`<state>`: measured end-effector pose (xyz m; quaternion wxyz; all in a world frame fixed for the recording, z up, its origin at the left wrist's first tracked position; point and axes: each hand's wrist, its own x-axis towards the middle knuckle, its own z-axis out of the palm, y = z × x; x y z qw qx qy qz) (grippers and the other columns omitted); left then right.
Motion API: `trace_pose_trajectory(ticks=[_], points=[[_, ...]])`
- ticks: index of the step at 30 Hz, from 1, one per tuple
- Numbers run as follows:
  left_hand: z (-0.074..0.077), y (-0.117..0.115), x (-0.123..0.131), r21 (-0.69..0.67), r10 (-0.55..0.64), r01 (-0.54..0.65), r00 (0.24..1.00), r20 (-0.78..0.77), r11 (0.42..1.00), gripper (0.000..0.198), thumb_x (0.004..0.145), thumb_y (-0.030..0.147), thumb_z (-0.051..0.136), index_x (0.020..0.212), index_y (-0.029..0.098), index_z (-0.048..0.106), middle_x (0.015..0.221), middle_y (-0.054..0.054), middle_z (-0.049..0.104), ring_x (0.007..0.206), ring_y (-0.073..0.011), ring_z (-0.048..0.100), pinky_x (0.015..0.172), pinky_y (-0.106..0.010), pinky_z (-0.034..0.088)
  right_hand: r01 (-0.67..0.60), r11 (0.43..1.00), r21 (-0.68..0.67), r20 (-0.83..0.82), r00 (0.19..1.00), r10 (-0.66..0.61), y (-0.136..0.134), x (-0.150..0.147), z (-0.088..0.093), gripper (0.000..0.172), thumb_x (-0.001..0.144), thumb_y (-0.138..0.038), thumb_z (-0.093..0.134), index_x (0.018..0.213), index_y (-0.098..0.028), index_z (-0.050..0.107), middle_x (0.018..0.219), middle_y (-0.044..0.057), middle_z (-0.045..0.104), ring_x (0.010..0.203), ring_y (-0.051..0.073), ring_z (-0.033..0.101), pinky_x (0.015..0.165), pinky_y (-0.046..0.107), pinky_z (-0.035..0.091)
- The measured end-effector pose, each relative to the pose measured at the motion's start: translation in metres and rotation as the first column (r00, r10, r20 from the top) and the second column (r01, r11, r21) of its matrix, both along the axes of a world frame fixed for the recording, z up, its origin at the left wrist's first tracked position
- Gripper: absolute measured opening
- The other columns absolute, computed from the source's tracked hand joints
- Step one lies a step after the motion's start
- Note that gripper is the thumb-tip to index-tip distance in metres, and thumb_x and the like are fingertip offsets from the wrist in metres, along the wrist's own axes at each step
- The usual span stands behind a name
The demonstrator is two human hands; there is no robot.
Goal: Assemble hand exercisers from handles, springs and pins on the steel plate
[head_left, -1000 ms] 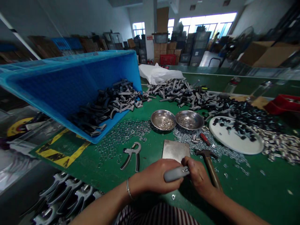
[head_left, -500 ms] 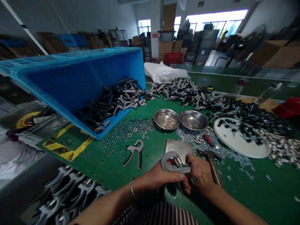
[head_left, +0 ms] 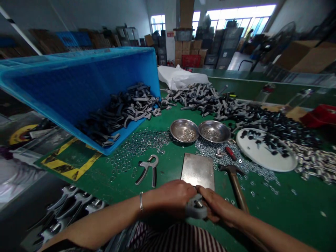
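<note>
While both hands clasp it, item: grey grip trainer (head_left: 195, 209), a moulded handle piece with a metal spring showing at its middle.
Location: low at the near edge of the green table (head_left: 288, 206), just in front of the steel plate (head_left: 198, 170) and over the person's striped lap.
Left hand (head_left: 174, 196): fingers curled shut around the item's left end, knuckles up.
Right hand (head_left: 215, 206): closed on the right end, thumb lying along the top; the fingertips underneath are hidden.
Handling (judged): light, hard plastic, stiff rather than soft; the spring likely resists squeezing — nothing fragile.
Where to hold (judged): on the two handle arms, clear of the coil, where skin could be nipped.
Adjacent tool: hammer (head_left: 235, 184), lying just right of the plate, handle towards the person.
Finished example: assembled gripper (head_left: 147, 169), lying alone left of the plate.
Stock: tilted blue crate (head_left: 78, 87) of handles; two steel bowls (head_left: 184, 130) of small parts; loose washers (head_left: 141, 143); white round tray (head_left: 265, 157) — black knobs on it.
</note>
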<state>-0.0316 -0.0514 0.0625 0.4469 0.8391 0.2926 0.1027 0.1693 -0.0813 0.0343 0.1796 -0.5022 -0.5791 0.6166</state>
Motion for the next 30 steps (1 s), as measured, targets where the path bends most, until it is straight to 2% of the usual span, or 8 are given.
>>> trace_pose_trajectory(ticks=[2,5,7,9,11,15,20,30], points=[[-0.005,-0.01,0.006,-0.451,0.206,-0.107,0.963,0.176,0.886,0.026,0.073,0.037,0.064,0.086,0.015,0.063,0.083,-0.009,0.069,0.077,-0.0244,0.066,0.076,-0.036,0.051,0.057,0.928,0.368,0.04,0.996,-0.078,0.002,0.006,0.005,0.049,0.1,-0.056,0.03,0.068,-0.023,0.046,0.058,-0.002,0.046,0.05,0.014,0.042,0.047,0.027,0.034],[-0.014,-0.024,0.02,-0.892,0.426,0.124,0.844,0.325,0.435,0.048,0.07,0.056,0.058,0.083,0.011,0.065,0.077,-0.011,0.068,0.074,-0.0245,0.067,0.078,-0.039,0.053,-0.059,0.517,0.854,0.114,0.991,-0.076,0.011,0.016,0.017,0.041,0.1,-0.042,0.038,0.067,-0.022,0.051,0.061,0.001,0.05,0.056,0.017,0.047,0.054,0.03,0.034],[-0.017,-0.027,0.027,-0.917,0.449,0.251,0.812,0.374,0.31,0.054,0.065,0.063,0.054,0.075,0.011,0.065,0.071,-0.012,0.066,0.072,-0.0259,0.067,0.079,-0.043,0.053,-0.124,0.295,0.947,0.138,0.99,-0.027,0.018,0.021,0.022,0.04,0.1,-0.036,0.04,0.065,-0.022,0.053,0.057,0.001,0.047,0.054,0.017,0.045,0.052,0.03,0.032],[-0.014,-0.025,0.029,-0.887,0.443,0.186,0.812,0.381,0.422,0.051,0.068,0.062,0.052,0.073,0.012,0.064,0.069,-0.012,0.065,0.072,-0.0266,0.067,0.077,-0.043,0.054,-0.068,0.382,0.922,0.087,0.996,-0.031,0.021,0.019,0.02,0.045,0.102,-0.038,0.034,0.062,-0.023,0.05,0.055,0.0,0.046,0.051,0.016,0.044,0.051,0.03,0.032],[-0.007,-0.023,0.026,-0.724,0.42,-0.078,0.854,0.306,0.685,0.038,0.072,0.051,0.056,0.077,0.014,0.063,0.075,-0.012,0.067,0.075,-0.0266,0.066,0.075,-0.041,0.053,0.049,0.676,0.735,0.025,0.995,-0.099,0.017,0.011,0.012,0.051,0.103,-0.046,0.028,0.06,-0.023,0.045,0.052,0.0,0.045,0.048,0.016,0.044,0.048,0.029,0.033],[0.005,-0.033,0.013,-0.013,0.26,-0.26,0.965,0.031,0.966,0.026,0.072,0.029,0.062,0.096,0.017,0.063,0.095,-0.013,0.07,0.086,-0.0287,0.065,0.081,-0.04,0.05,0.101,0.955,0.279,0.035,0.993,-0.115,-0.001,-0.008,-0.004,0.057,0.1,-0.061,0.023,0.064,-0.023,0.047,0.052,-0.002,0.048,0.044,0.015,0.043,0.042,0.027,0.033],[-0.001,-0.031,-0.041,0.218,0.542,-0.503,0.82,-0.186,0.836,0.039,0.086,0.039,0.056,0.119,0.018,0.058,0.111,-0.014,0.066,0.098,-0.0285,0.062,0.09,-0.04,0.047,-0.127,0.956,0.264,0.147,0.985,0.09,0.003,0.009,-0.002,0.051,0.101,-0.058,0.027,0.084,-0.021,0.058,0.073,0.002,0.063,0.064,0.017,0.058,0.06,0.028,0.046],[-0.035,0.021,-0.09,0.641,0.843,-0.574,0.188,-0.504,0.51,0.086,0.088,0.063,0.047,0.149,0.004,0.029,0.129,-0.025,0.051,0.119,-0.0392,0.05,0.092,-0.048,0.043,-0.283,0.689,0.667,0.67,0.633,-0.388,0.088,0.122,-0.028,0.021,0.099,-0.03,0.039,0.09,-0.02,0.055,0.1,0.014,0.064,0.089,0.027,0.063,0.073,0.036,0.046]])
